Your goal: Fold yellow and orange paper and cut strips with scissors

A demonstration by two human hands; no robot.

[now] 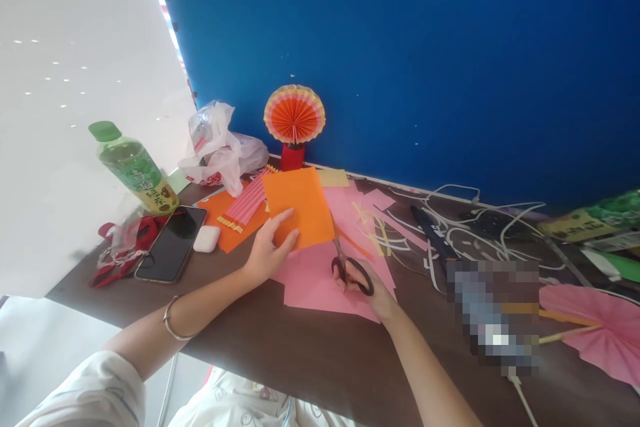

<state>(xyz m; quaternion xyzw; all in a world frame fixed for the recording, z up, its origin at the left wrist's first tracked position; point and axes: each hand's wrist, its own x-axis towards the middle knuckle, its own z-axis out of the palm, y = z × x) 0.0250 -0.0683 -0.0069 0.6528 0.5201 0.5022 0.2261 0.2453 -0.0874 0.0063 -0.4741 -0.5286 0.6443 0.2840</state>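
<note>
An orange sheet of paper (pixel 300 203) is in my left hand (pixel 271 250), gripped at its lower left part with the thumb and a finger over its face. My right hand (pixel 363 287) has its fingers through the black handles of a pair of scissors (pixel 341 255). The blades point up along the right edge of the orange sheet, by a thin orange strip (pixel 356 242). Beneath both hands lie pink paper sheets (pixel 330 287). Pleated pink paper with yellow edges (pixel 247 202) rests left of the orange sheet.
A folded paper fan (pixel 295 117) stands in a red holder by the blue wall. To the left are a green-capped bottle (pixel 140 173), a phone (pixel 173 243), a white earphone case (pixel 207 239) and a plastic bag (pixel 220 153). White cables (pixel 500 233) and a pink fan (pixel 600 327) lie right.
</note>
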